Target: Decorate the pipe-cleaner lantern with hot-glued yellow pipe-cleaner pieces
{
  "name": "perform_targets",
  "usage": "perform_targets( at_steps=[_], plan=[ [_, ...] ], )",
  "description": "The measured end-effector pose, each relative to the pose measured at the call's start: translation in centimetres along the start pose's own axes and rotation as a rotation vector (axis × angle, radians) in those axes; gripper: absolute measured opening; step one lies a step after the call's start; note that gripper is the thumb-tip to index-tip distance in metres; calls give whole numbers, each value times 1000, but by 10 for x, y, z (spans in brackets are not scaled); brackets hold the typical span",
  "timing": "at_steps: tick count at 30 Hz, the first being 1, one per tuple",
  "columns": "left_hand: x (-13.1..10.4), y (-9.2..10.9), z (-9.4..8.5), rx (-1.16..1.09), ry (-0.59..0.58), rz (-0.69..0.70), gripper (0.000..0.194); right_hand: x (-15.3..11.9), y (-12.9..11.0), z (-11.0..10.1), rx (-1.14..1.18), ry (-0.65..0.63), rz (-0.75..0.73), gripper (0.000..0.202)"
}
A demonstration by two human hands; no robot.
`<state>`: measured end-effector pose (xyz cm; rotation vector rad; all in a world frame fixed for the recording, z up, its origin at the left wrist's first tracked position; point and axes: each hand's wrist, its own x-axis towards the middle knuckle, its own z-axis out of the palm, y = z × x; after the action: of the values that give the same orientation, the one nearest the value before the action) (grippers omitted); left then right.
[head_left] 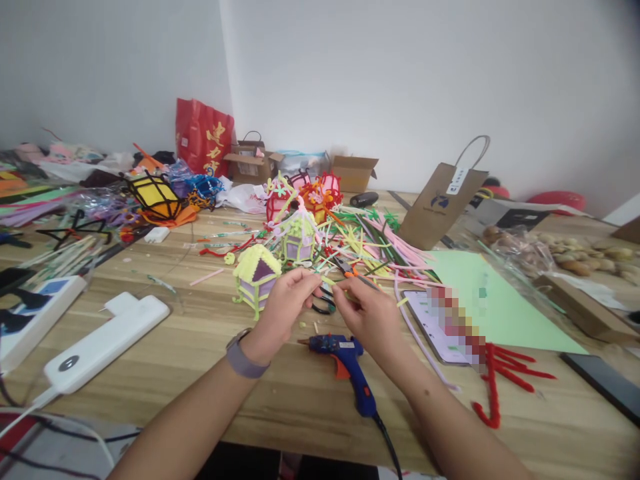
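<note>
My left hand (286, 300) and my right hand (370, 310) are close together above the table, both with fingers pinched. Between the fingertips runs a thin yellow-green pipe cleaner (327, 281); a pale yellow end sticks out past my right hand. Just left of my left hand stands a small yellow-green and lilac pipe-cleaner house (257, 277). A taller pipe-cleaner lantern (297, 239) with a pink top rises behind it. Orange-handled pliers (345, 268) and black-handled scissors (326, 303) lie partly hidden behind my hands. Below them rests a blue glue gun (350, 370).
Loose pipe cleaners (373, 243) are heaped behind my hands. To the right lie a phone (430, 333) with a partly blurred screen, a green sheet (510, 313) and red pipe cleaners (493, 393). A white power bank (107, 340) is at left, a paper bag (435, 207) at back.
</note>
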<state>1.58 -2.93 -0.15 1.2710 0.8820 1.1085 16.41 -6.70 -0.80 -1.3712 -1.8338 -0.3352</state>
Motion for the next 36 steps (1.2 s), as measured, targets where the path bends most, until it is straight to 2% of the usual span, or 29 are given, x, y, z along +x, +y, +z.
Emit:
perform_targets(
  at_steps=[4,11,24,36],
  plan=[
    [-2,5,0,-5,13,-22,24,-1,-3,-2,-13,21,-28,25],
    [-2,1,-2,-4,-3,-7,26,-2,-5,-1,-30,60,-75,24],
    [-2,2,-3,29,19,3,27,-5,-7,-1,-3,30,-119,24],
    [-5,14,-6,9,-140,-130,25,-1,1,1,164,-76,-61,19]
  ],
)
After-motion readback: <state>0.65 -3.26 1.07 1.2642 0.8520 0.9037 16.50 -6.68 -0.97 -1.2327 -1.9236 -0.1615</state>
